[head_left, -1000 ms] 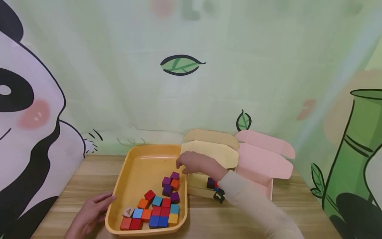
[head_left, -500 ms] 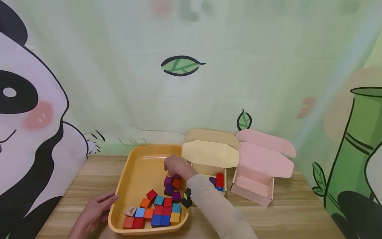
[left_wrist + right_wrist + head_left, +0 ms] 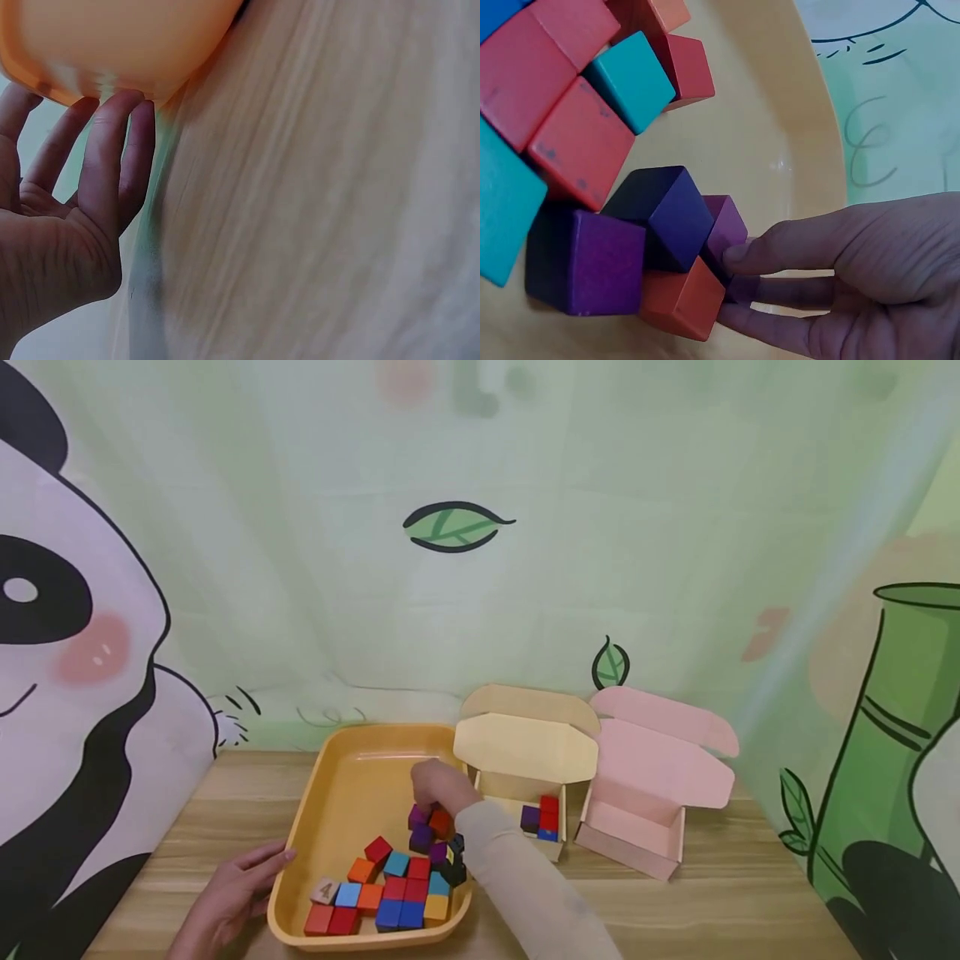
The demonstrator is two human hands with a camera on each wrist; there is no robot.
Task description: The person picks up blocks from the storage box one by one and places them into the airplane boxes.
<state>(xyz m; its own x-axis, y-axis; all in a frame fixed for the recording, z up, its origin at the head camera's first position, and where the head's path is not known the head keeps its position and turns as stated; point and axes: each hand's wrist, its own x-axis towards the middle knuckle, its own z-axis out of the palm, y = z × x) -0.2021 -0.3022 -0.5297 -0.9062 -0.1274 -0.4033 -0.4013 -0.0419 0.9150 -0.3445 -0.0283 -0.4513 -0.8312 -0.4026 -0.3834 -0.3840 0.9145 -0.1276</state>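
Note:
My right hand [image 3: 441, 783] reaches into the yellow tray [image 3: 390, 739] at its right side. In the right wrist view its thumb and fingers pinch a purple cube [image 3: 744, 289], mostly hidden between them. Right beside it are another purple cube [image 3: 727, 225], a dark purple one [image 3: 664, 217] and an orange cube [image 3: 686, 298]. My left hand [image 3: 234, 893] rests at the tray's left wall from outside, its fingers loosely extended with the tips at the rim; the left wrist view shows these fingertips against the tray [image 3: 127, 45].
Several red, blue, teal and orange cubes fill the tray's near half, with a wooden cube [image 3: 325, 891] marked 4. Right of the tray stands an open cream box [image 3: 525, 747] holding purple, red and blue cubes. An open pink box [image 3: 630, 860] stands farther right, before the printed backdrop [image 3: 525, 593].
My right hand has swung left and down from over the edge between tray and cream box to the purple cubes, and its fingers have closed on one. The left hand stays at the tray.

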